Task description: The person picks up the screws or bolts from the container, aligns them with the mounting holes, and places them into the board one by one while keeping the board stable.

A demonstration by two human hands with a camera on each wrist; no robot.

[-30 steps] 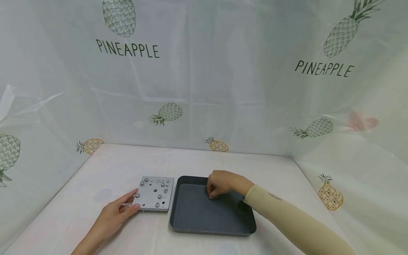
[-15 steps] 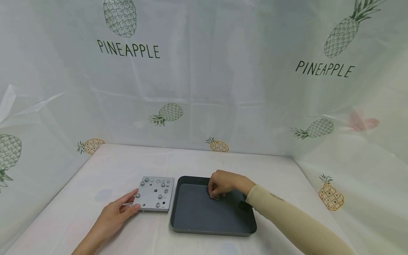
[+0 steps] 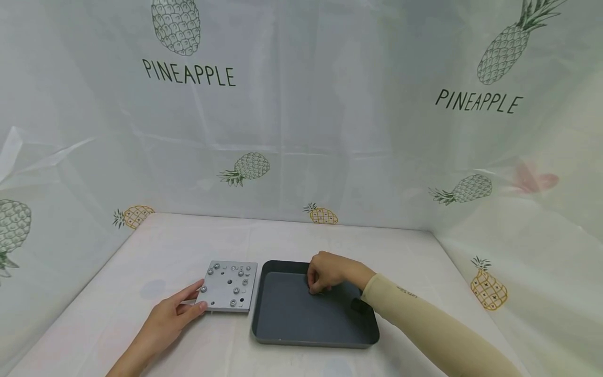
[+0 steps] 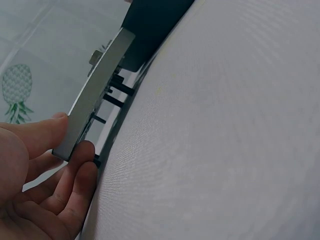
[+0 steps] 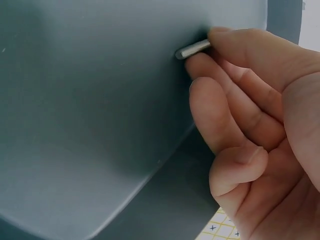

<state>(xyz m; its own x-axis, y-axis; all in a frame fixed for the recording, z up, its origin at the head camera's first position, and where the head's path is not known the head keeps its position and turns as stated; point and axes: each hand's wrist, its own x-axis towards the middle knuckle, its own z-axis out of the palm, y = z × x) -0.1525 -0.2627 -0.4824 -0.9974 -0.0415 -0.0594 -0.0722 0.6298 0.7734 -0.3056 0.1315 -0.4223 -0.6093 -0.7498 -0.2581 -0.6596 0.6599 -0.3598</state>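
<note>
In the head view my left hand grips the left edge of a square silver metal plate, thumb on the near side. Several screws are set in the plate's top. Their dark shanks stick out underneath in the left wrist view, and the plate's edge shows between thumb and fingers. My right hand reaches down into a dark grey tray. Its thumb and index finger pinch a small silver metal pin close over the tray floor; the pin's other end is hidden by the fingers.
The tray stands just right of the plate on a white-covered table. A small black patch shows by the right sleeve inside the tray. White sheeting printed with pineapples encloses the back and sides.
My right hand has shifted slightly right within the tray since a second ago. A thin pin showed below its fingertips half a second ago. My left hand and the plate stay put.
</note>
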